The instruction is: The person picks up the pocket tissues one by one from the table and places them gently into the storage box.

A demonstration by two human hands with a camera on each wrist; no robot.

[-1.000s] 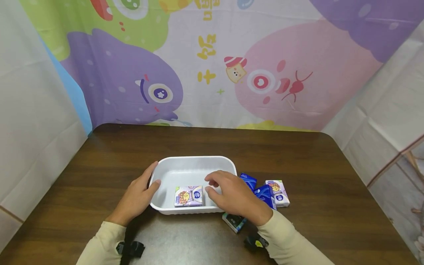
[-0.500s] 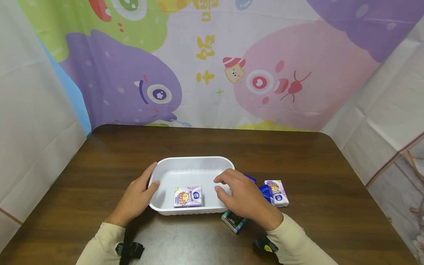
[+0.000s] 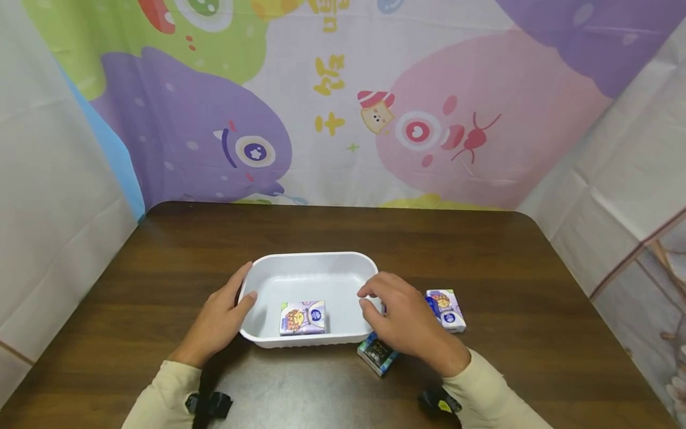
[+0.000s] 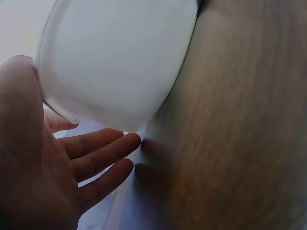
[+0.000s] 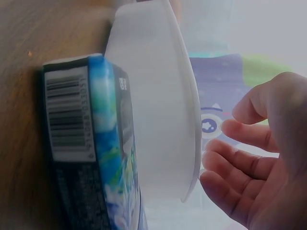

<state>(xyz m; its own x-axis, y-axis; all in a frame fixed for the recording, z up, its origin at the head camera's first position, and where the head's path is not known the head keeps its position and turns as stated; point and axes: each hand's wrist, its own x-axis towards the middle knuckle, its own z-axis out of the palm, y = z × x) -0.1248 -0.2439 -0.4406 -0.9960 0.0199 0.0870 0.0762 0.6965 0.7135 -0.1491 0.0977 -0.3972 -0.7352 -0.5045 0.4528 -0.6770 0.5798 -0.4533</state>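
In the head view, my left hand (image 3: 217, 319) grips the left end of a white plastic tray (image 3: 311, 259), thumb over the rim. The left wrist view shows the other fingers (image 4: 103, 158) along its outer wall. Inside the tray lies a purple-and-white cartoon pack (image 3: 302, 318), like pocket tissues. My right hand (image 3: 404, 319) holds nothing, fingers loosely bent, beside the tray's right rim. Below it a dark green-blue tissue pack (image 3: 377, 355) lies against the tray; its barcode side (image 5: 72, 115) shows in the right wrist view. Blue packs are mostly hidden behind this hand.
A second purple cartoon pack (image 3: 446, 311) lies on the brown table (image 3: 482, 256) to the right of my right hand, with a bit of a blue pack beside it. A cartoon-printed cloth (image 3: 332, 161) hangs behind the table.
My right hand has drawn back rightward from over the tray to its right rim, covering more of the blue packs. My left hand and the pack in the tray stay in place.
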